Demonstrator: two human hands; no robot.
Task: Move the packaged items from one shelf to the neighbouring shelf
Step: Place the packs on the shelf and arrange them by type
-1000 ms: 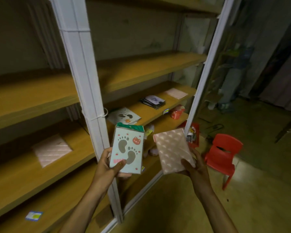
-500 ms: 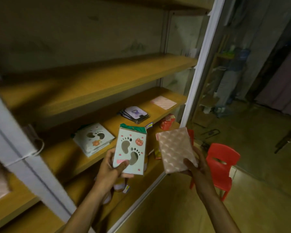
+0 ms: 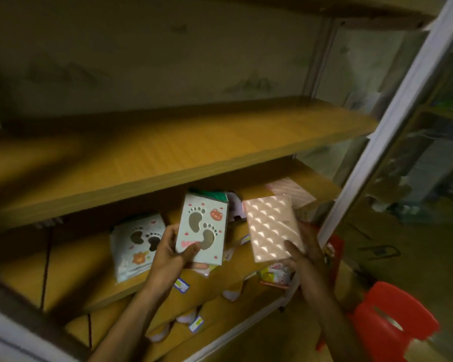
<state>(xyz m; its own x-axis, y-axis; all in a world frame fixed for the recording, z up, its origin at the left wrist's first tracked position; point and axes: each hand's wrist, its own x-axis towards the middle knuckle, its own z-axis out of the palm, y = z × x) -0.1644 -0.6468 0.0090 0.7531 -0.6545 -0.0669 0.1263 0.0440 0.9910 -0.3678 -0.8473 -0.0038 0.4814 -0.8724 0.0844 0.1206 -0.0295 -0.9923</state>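
Gripping 2 flat packs: left hand (image 3: 168, 253) footprint-printed card pack (image 3: 203, 228), right hand (image 3: 307, 253) quilted (glossy) pink pack (image 3: 271, 228).

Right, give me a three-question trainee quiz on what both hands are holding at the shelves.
1. True or false: the left hand holds the white footprint-printed packet.
2. What does the right hand grip?
A. a red plastic chair
B. the pink quilted flat packet
C. nothing
3. Fill in: a similar footprint-printed pack lies on the yellow wooden ____.

Key: 1 true; 2 B; 3 shelf.
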